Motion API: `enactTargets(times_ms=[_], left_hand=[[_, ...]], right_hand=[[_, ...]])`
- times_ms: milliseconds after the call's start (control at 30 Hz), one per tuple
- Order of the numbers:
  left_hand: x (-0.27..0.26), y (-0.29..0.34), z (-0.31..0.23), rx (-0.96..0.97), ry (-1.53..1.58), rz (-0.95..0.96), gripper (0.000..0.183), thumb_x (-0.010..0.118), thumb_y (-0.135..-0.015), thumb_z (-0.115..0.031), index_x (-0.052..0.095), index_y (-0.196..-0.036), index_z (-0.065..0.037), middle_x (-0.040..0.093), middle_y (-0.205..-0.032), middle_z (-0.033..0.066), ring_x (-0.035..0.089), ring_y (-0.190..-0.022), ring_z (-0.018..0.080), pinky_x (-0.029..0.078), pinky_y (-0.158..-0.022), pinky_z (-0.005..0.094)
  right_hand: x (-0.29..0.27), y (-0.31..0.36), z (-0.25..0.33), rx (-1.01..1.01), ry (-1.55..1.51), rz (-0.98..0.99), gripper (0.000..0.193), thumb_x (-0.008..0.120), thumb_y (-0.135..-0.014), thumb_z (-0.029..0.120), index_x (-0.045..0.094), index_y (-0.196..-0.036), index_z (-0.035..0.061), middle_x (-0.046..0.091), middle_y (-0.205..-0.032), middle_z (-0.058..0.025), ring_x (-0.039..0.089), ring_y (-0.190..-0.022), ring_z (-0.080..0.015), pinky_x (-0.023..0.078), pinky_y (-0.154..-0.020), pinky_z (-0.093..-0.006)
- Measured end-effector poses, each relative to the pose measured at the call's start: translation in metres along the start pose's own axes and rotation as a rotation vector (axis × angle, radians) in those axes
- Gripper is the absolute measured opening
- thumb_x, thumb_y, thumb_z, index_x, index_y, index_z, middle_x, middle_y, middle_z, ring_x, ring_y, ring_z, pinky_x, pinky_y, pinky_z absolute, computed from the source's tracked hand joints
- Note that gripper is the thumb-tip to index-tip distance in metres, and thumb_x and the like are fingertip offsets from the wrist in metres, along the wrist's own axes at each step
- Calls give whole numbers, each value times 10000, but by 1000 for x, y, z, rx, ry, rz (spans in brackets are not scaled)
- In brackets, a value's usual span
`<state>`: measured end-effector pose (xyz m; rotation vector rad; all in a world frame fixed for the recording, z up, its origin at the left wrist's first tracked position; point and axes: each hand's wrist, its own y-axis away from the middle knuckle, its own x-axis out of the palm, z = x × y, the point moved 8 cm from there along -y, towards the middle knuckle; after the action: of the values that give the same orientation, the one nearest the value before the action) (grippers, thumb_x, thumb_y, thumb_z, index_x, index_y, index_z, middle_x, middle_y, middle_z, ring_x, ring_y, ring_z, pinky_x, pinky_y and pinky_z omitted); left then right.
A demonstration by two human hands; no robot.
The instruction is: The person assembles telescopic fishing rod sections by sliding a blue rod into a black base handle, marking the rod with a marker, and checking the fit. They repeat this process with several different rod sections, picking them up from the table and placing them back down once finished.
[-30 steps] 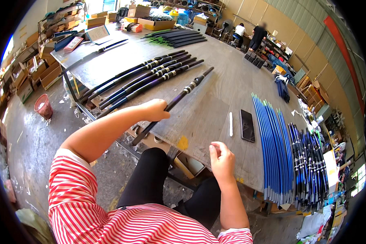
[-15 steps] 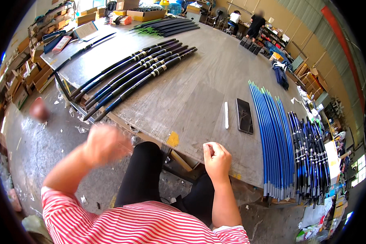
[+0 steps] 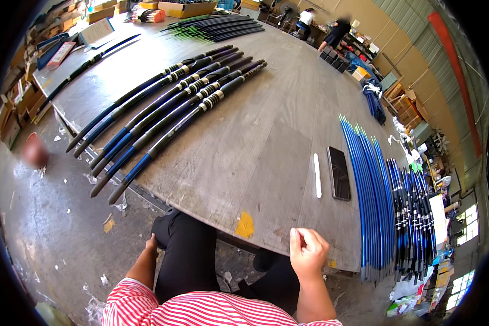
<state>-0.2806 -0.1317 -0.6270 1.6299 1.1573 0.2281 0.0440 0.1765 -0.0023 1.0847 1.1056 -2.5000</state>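
My right hand is closed over the table's near edge, thumb against the curled fingers; whatever it may hold is hidden. Down beside my left thigh is my left hand, its fingers mostly out of sight. Dark fishing rods with blue sections and pale rings lie side by side at the table's left, their butts over the edge. Beyond my right hand are a white pen-like stick and a black phone. Thin blue rod sections lie in a row right of the phone.
Darker ringed rods lie at the far right of the grey table. Green-tipped black rods and a cardboard box are at the back. A reddish-brown container stands on the littered floor. Two people are in the background.
My left hand has dropped from beside the table's corner down to my left thigh. My right hand stays closed near the edge. The whole view has shifted.
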Motion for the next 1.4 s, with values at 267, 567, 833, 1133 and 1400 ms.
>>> enactTargets(times_ms=[267,567,833,1133,1400], left_hand=[[-5,-29,9,-108,30,-182,423,594,-793,-288,572,-1048,50,596,-1047,184,597,-930,293,469,-779,377],[-34,-12,-23,120,82,-498,357,447,-849,-271,627,-915,30,618,-956,226,590,-902,381,457,-813,407],[46,-34,33,-315,687,289,443,364,-898,-303,525,-1160,17,563,-1162,118,544,-1058,261,451,-865,338],[19,-19,20,-211,490,-20,436,415,-869,-282,530,-1136,42,568,-1146,135,553,-1038,275,457,-841,352],[16,-15,6,-171,411,-54,433,460,-842,-263,534,-1115,65,572,-1132,150,562,-1019,288,462,-820,365]], right_hand=[[3,1,0,0,89,0,88,653,-728,79,589,-678,46,548,-559,-74,528,-469,-235,389,-436,-312],[5,0,2,-30,92,1,86,652,-723,51,582,-677,30,530,-545,-72,503,-447,-201,368,-421,-289],[4,-2,6,-69,105,-20,80,655,-720,64,586,-682,50,526,-534,-62,498,-435,-214,368,-415,-298],[4,-1,8,-94,130,-21,89,654,-723,77,584,-674,52,522,-530,-59,495,-434,-213,368,-413,-300],[5,-1,7,-69,152,0,92,651,-719,76,581,-665,54,513,-522,-60,486,-428,-217,362,-410,-302]])
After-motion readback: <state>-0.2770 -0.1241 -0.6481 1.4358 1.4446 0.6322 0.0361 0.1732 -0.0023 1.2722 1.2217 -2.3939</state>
